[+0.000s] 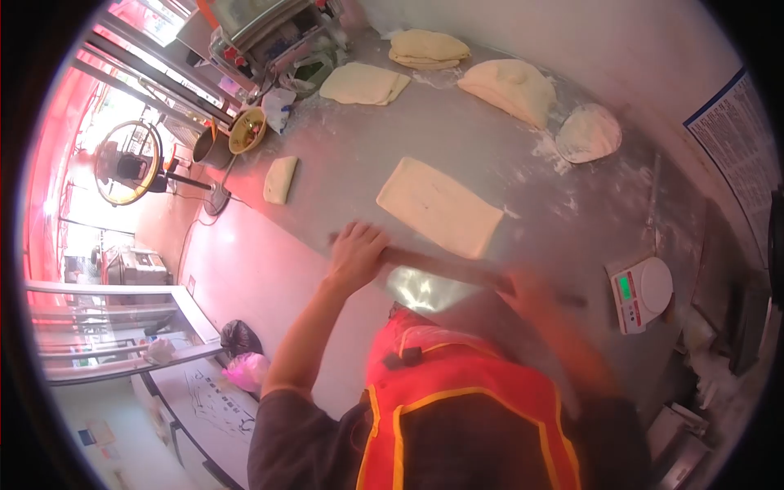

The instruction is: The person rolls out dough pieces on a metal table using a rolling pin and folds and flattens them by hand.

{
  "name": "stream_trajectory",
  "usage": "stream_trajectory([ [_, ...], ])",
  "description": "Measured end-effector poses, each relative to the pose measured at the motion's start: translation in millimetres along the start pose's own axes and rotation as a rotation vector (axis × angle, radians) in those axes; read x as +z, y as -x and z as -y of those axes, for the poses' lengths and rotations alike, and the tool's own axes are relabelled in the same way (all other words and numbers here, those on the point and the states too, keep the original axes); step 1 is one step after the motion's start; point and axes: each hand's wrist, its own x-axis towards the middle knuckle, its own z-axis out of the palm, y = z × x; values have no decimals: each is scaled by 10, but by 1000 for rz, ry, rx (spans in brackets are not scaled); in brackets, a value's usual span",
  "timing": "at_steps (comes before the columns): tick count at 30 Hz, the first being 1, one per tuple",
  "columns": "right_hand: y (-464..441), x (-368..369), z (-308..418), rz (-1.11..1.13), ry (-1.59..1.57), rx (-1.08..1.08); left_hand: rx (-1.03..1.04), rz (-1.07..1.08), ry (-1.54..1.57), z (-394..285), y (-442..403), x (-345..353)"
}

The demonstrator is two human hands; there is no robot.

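rolling pin (453, 268): along near edge of dough sheet (441, 207), under both hands | left grip (357, 255): fingers curled round pin, arm reaching forward | right grip (527, 292): blurred at pin, cannot tell closure | scale (653, 286), right of dough sheet: digits unreadable | poster (735, 131), farther right of dough sheet: print too small
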Motion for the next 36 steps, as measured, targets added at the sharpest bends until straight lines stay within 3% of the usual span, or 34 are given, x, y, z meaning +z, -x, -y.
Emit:
stream_trajectory([
  [1, 223, 77, -70, -136, -37, 44, 108, -196, -16, -7, -326, 42],
  [3, 633, 265, -172, -147, 121, 364, -28, -376, 136, 42, -807, 109],
  [6, 1102, 476, -252, -191, 100, 851, -393, -266, 404, 656, -1165, 1063],
  [10, 1062, 562, 20, -350, 180, 1221, -491, 12, 484, 769, -1360, 1262],
  [13, 1117, 948, -138, -413, 308, 1241, -438, 207, 527, 854, -1442, 1214],
  [14, 985, 937, -76, -473, 380, 1130, -408, 290, 532, 907, -1459, 1228],
  [16, 481, 716, 174, -582, 525, 904, -255, 180, 583, 983, -1422, 1320],
  [17, 175, 715, 314, -562, 341, 961, -173, 127, 611, 983, -1386, 1361],
  [20, -663, 751, 552, -523, -150, 1097, -424, 245, 893, 881, -1226, 1175],
  [23, -1180, 771, 556, -514, -435, 1202, -357, 455, 1011, 1074, -1199, 1407],
  [26, -1515, 639, 740, -496, -564, 1273, -417, 799, 1322, 1172, -1277, 1542],
  [29, -1683, 514, 773, -431, -535, 1151, -572, 754, 1665, 1167, -1410, 1538],
  [32, -2115, 170, 959, -339, -481, 971, -489, 634, 1457, 1566, -1780, 1045],
  [33, -2337, 59, 993, -299, -560, 924, -351, 586, 1371, 1781, -1949, 617],
  [34, -2605, -14, 1083, -387, -655, 838, -217, 535, 1280, 2044, -2141, 290],
  [35, -2908, -76, 1202, -476, -749, 750, -214, 568, 1024, 2307, -2335, 425],
  [36, -3246, -174, 1338, -487, -764, 761, -216, 430, 951, 2589, -2442, 369],
])
